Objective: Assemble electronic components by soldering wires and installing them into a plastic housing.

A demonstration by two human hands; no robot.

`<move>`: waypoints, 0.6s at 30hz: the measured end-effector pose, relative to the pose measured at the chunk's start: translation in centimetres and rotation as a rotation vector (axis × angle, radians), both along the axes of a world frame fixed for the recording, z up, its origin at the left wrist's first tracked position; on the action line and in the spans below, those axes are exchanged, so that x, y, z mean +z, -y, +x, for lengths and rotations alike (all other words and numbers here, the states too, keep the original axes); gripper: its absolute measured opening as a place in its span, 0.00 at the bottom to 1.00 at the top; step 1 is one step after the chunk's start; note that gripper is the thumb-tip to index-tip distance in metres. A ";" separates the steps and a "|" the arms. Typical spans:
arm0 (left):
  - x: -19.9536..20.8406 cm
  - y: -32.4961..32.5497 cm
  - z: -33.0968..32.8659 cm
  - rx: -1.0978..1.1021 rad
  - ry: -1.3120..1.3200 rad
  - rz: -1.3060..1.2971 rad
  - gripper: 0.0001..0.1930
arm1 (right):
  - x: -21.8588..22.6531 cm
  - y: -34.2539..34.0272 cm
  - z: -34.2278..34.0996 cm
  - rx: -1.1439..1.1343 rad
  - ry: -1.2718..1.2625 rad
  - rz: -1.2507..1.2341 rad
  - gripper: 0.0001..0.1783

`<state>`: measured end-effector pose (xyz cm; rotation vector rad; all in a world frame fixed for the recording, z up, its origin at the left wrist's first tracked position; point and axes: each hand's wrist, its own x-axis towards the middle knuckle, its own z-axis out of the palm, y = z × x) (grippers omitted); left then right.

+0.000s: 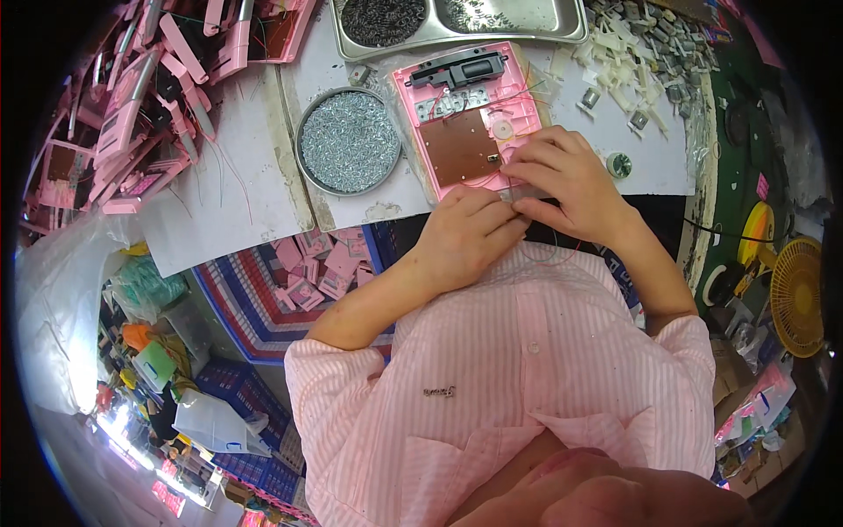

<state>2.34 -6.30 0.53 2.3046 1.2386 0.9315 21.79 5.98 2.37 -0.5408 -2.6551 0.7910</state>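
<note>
A pink plastic casing [527,110], open side up, lies on the table in front of me, with a plastic sheet under it. In it sit a brown circuit board [458,147], a black plastic part [457,70], a metal strip [452,104], a small white wheel [502,130] and thin red and dark wires. My left hand [470,235] is closed at the casing's near edge, what it pinches hidden. Curled over the near right corner, my right hand [566,184] brings thumb and fingers together close to the left fingertips. A thin wire hangs below them.
Left of the casing stands a round dish of small screws [349,140]. A metal tray [562,26] with dark small parts lies behind. White plastic and metal pieces [623,61] spread at right, near a small round green-topped part [619,164]. Pink casings [123,114] pile up at left.
</note>
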 end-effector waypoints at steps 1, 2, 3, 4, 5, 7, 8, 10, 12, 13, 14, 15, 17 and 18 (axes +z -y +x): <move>-0.2 0.1 -0.2 0.031 0.054 0.029 0.16 | -0.1 0.1 0.1 0.006 0.004 -0.005 0.21; -0.4 0.3 -0.4 0.067 0.108 0.055 0.16 | -0.3 0.2 0.3 0.016 0.008 -0.013 0.21; -0.5 0.5 -0.6 0.115 0.111 0.047 0.16 | -0.4 0.2 0.3 0.025 0.012 -0.020 0.20; -0.4 0.7 -0.9 0.161 0.114 0.038 0.16 | -0.4 0.3 0.2 0.023 0.012 -0.009 0.20; -0.4 0.9 -1.0 0.208 0.117 0.030 0.15 | -0.5 0.4 0.2 0.022 0.012 0.003 0.20; 0.4 0.9 -1.0 0.327 0.087 -0.022 0.14 | -0.5 0.5 0.0 0.022 0.032 0.001 0.20; 0.7 0.8 -1.0 0.385 0.070 -0.046 0.14 | -0.3 0.6 -0.1 0.023 0.049 -0.009 0.20; 0.6 0.9 -0.9 0.301 0.071 -0.095 0.14 | -0.2 0.3 0.0 0.035 0.035 -0.078 0.20; 0.5 0.7 -1.0 0.255 0.075 -0.125 0.13 | -0.6 -0.4 0.6 0.065 -0.031 -0.196 0.21; 0.6 0.5 -1.2 0.248 0.080 -0.131 0.13 | -0.6 -0.3 0.6 0.047 -0.040 -0.211 0.21; 0.7 0.4 -1.3 0.239 0.083 -0.139 0.12 | -0.8 -0.1 0.7 0.027 -0.051 -0.227 0.21; 0.8 0.3 -1.2 0.266 0.112 -0.140 0.12 | -1.0 0.1 0.7 0.008 -0.062 -0.243 0.21; 1.0 0.3 -1.1 0.315 0.170 -0.143 0.11 | -1.4 0.4 0.5 0.006 -0.045 -0.180 0.22; 0.9 0.3 -1.1 0.294 0.153 -0.142 0.12 | -1.6 0.5 0.4 0.004 -0.036 -0.147 0.22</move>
